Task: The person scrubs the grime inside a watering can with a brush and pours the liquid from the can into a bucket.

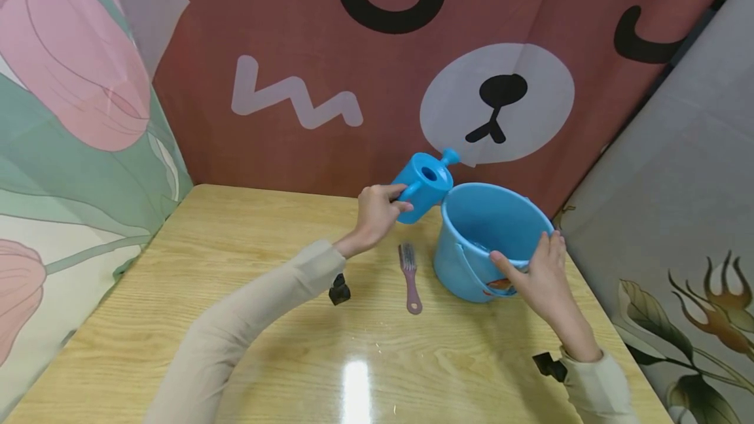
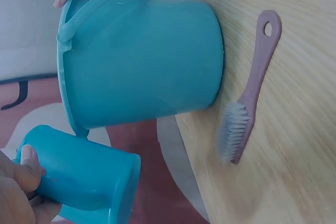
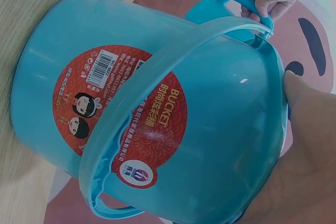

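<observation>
My left hand (image 1: pixel 377 214) grips the handle of a small blue watering can (image 1: pixel 425 192) near the table's back edge. The can is raised beside the left rim of a larger blue bucket (image 1: pixel 462 273) and overlaps that rim in the left wrist view. Its round spout head points away toward the backdrop. My right hand (image 1: pixel 544 280) rests on the bucket's near right rim, thumb and fingers spread apart. The bucket stands upright on the table, its handle hanging down the near side. A red label (image 3: pixel 152 140) shows on its wall in the right wrist view.
A mauve-handled brush (image 1: pixel 410 280) lies on the wooden table (image 1: pixel 265 319), left of the bucket, bristles toward the back. A brown backdrop with a bear face (image 1: pixel 294 149) rises behind the table. Printed cloths hang at the left and right sides.
</observation>
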Demonstrator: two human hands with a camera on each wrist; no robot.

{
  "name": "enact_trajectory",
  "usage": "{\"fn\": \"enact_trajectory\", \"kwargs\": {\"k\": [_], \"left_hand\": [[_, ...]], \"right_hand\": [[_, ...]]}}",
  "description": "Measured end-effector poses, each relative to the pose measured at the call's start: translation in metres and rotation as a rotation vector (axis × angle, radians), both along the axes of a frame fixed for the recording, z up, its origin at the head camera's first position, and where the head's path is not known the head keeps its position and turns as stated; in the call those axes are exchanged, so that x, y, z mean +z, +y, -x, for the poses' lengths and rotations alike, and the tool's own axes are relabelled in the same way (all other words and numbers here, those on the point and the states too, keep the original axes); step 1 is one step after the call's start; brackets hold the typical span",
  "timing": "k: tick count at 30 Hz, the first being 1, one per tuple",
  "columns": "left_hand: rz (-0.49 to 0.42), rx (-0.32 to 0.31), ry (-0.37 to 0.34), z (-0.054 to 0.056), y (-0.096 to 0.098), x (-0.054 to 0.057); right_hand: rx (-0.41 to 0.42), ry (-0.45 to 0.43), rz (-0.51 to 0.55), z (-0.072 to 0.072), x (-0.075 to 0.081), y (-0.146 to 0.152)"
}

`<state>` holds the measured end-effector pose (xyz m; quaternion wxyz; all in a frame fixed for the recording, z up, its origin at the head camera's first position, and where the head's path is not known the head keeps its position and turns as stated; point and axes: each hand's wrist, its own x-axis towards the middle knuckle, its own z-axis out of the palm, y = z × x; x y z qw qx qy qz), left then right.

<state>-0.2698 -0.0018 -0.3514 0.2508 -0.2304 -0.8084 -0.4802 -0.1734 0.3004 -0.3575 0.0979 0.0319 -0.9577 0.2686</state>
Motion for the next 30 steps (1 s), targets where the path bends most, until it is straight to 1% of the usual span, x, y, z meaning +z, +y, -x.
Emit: {"fn": "enact_trajectory", "kwargs": {"k": [4, 9, 12, 17, 22, 26, 30], "left_hand": [[-0.055, 0.024, -0.044, 0.000, -0.008, -0.004], [-0.163, 0.058, -0.137, -0.001, -0.018, -0.008], [-0.214, 0.071, -0.178, -0.002, -0.025, -0.011], [-0.261, 0.076, -0.202, -0.002, -0.038, -0.015], [-0.286, 0.087, -0.231, -0.003, -0.050, -0.022], [-0.286, 0.116, -0.232, -0.002, -0.058, -0.026], [-0.298, 0.138, -0.233, -0.003, -0.066, -0.029]], "right_hand": [[0.001, 0.001, 0.006, 0.000, -0.001, 0.000], [0.001, 0.000, 0.013, -0.001, -0.001, 0.000], [0.002, -0.002, 0.012, -0.001, -0.001, 0.000], [0.001, -0.002, 0.008, 0.000, -0.001, 0.000], [0.001, -0.008, 0.010, -0.001, -0.001, 0.001], [0.002, -0.011, 0.013, -0.001, -0.001, 0.001], [0.005, -0.007, 0.015, -0.001, -0.001, 0.001]]}}
